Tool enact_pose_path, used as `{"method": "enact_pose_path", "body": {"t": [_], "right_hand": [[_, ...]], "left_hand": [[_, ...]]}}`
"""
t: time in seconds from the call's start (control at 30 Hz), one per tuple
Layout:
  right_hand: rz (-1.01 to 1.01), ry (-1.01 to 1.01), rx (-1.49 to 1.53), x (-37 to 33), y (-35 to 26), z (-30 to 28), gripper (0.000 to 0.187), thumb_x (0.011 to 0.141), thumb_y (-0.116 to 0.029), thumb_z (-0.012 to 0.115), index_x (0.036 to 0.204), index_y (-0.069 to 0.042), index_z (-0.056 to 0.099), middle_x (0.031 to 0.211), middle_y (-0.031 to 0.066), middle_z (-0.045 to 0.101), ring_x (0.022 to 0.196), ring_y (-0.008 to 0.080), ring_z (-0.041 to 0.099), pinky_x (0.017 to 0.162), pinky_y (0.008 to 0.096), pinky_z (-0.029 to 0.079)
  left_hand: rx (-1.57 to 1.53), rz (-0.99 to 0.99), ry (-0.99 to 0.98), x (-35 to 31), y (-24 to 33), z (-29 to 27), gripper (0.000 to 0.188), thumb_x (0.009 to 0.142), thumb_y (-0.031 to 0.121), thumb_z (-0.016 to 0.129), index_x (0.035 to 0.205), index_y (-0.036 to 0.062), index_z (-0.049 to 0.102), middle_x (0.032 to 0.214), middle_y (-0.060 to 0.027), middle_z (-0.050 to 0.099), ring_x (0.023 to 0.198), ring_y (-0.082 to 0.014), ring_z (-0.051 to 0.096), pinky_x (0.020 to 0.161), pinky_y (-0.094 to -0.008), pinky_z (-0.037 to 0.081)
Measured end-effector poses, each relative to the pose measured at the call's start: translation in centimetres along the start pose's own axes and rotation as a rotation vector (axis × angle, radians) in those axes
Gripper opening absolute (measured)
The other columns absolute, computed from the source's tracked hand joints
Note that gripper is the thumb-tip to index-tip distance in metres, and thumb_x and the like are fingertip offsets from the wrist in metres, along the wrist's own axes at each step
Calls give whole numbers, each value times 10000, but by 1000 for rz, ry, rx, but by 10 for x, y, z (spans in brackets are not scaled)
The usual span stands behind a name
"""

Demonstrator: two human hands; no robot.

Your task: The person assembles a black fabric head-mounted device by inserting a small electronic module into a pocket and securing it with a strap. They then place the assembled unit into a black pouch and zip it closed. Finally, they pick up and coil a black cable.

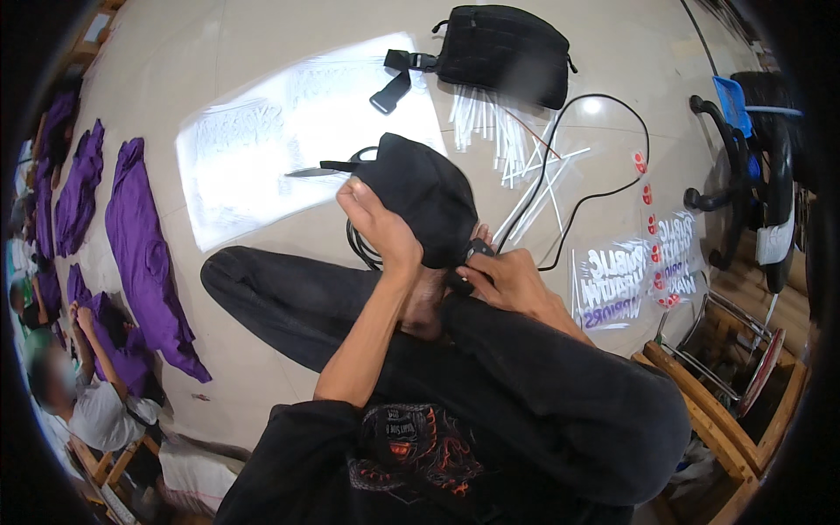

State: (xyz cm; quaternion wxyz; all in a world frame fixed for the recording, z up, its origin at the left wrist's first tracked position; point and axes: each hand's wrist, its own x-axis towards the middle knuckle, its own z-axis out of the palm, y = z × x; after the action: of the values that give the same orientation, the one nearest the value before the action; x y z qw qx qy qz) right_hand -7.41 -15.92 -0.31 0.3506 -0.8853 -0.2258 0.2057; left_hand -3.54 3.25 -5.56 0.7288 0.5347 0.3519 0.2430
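A black cloth item (429, 197) is held at the centre of the frame above a bare foot (426, 306), its long axis slanted from upper left to lower right, its peaked corner pointed upper left. Its left edge is gripped in the closed left hand (381, 223); a small dark piece (477, 250) by its lower right edge is pinched by the right hand (512, 278). Open floor (166, 96) is left between a white sheet (245, 175) and a purple garment (149, 232); the upper right is bounded by a looped cord (648, 131).
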Motion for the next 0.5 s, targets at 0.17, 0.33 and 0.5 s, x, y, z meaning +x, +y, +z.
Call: {"method": "enact_pose_path", "body": {"t": [0.17, 0.33, 0.5], "right_hand": [[-356, 56, -163, -17, 17, -14, 170, 892, -250, 770, 890, -89, 713, 591, 94, 606, 512, 290, 628, 489, 393, 483], [-389, 130, -222, -27, 32, -3, 156, 874, -228, 779, 970, -107, 758, 549, 63, 572, 475, 238, 599, 474, 364, 470], [-130, 34, 70, -34, 29, -1, 209, 927, -188, 734, 1077, -44, 760, 618, 88, 646, 521, 229, 624, 519, 338, 481]], "left_hand": [[169, 35, 58, -3, -9, 3, 292, 1152, 256, 357, 1156, 13, 519, 1085, -62, 539, 1026, -145, 500, 965, -299, 416], [242, -27, 109, -4, -21, 5, 293, 1152, 255, 355, 1155, 13, 519, 1079, -64, 547, 998, -144, 503, 948, -309, 426], [31, -88, -8, -2, -23, -4, 294, 1149, 281, 372, 1185, 28, 517, 1125, -80, 576, 1083, -153, 540, 1020, -320, 435]]}}
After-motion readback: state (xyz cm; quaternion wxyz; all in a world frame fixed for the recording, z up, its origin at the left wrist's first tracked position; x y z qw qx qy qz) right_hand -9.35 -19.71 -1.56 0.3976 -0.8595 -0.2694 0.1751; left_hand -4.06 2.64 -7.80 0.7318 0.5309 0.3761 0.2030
